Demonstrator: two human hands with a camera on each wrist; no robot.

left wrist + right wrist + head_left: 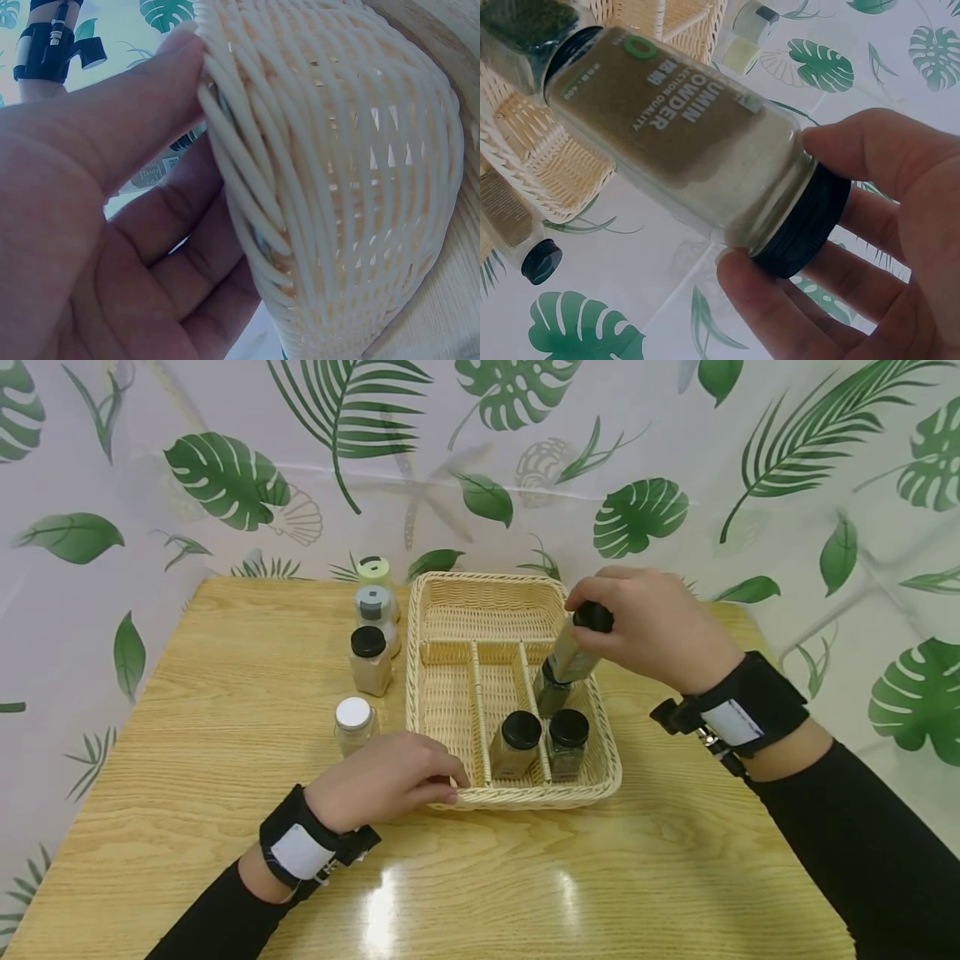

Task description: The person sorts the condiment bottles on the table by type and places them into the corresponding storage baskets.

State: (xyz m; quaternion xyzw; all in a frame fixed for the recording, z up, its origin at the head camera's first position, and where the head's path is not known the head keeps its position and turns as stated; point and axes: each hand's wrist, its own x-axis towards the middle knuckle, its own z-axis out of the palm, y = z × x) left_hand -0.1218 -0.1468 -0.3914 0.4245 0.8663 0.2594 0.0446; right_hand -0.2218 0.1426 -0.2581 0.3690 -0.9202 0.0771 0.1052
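My right hand (652,622) pinches the black lid of a cumin powder jar (675,112), brown powder inside, above the right compartment of a wicker basket (525,797). That jar's base overlaps a green-filled jar (553,695) in the same compartment. In front of it stands another black-lidded jar (567,750) with green contents. A jar of tan powder (515,756) stands at the front of the middle compartment. With thumb outside and fingers inside, my left hand (386,781) grips the basket's front rim, seen close in the left wrist view.
Left of the basket on the wooden table (247,693) stand a white-lidded jar (354,717), a black-lidded jar (371,668), a grey-lidded jar (372,603) and a yellow-green-lidded one (373,572). A leaf-printed cloth (525,452) hangs behind the table.
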